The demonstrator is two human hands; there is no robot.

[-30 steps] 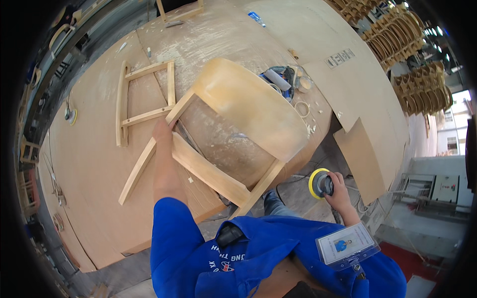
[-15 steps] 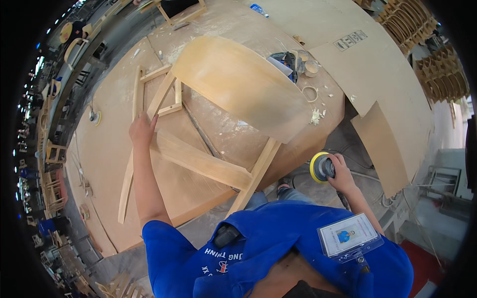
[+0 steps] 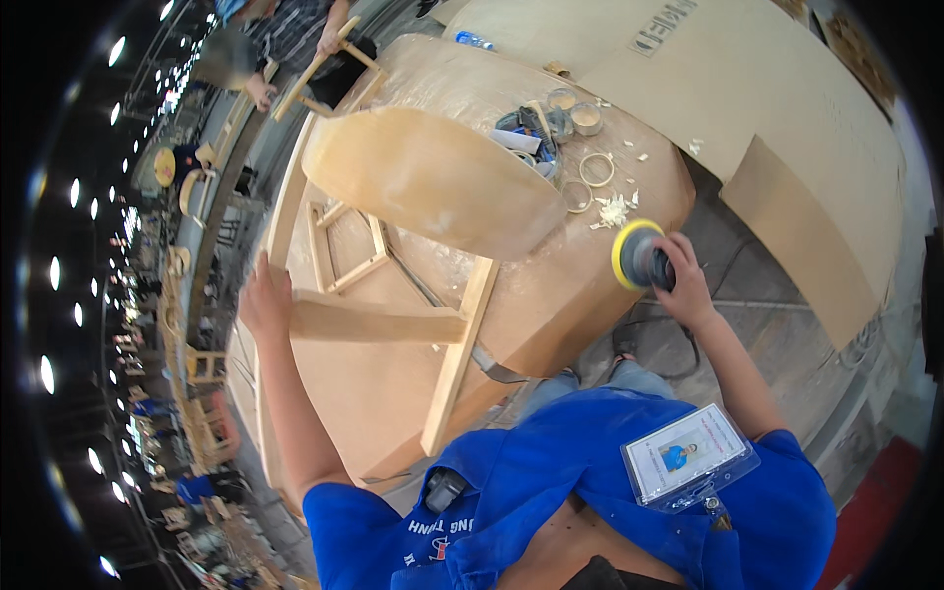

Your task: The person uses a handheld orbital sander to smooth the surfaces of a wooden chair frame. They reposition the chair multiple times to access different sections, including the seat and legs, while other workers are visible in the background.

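Observation:
A pale wooden chair frame lies over the covered table, with a broad curved back panel (image 3: 433, 177), a lower cross rail (image 3: 379, 321) and a side leg (image 3: 460, 359) on its right. My left hand (image 3: 265, 300) is closed around the left side post (image 3: 291, 202), near the end of the cross rail. In my right hand (image 3: 685, 285) is a round power sander (image 3: 644, 258) with a yellow-edged pad. The sander is held up beyond the table's right edge, apart from the back panel, its pad turned toward the left.
Small wooden frames (image 3: 346, 248) lie beneath the chair. On the table stand a container of tools (image 3: 528, 138) and round tubs (image 3: 586, 118), with wooden rings (image 3: 596, 169) and shavings (image 3: 615, 210). Another person's hands (image 3: 329, 39) hold a wooden frame at the far left. Cardboard (image 3: 801, 236) hangs at right.
My view has turned. The sander has come up and is nearer the back panel. The chair frame has shifted on the table, my left hand still on its post. A co-worker has come into view.

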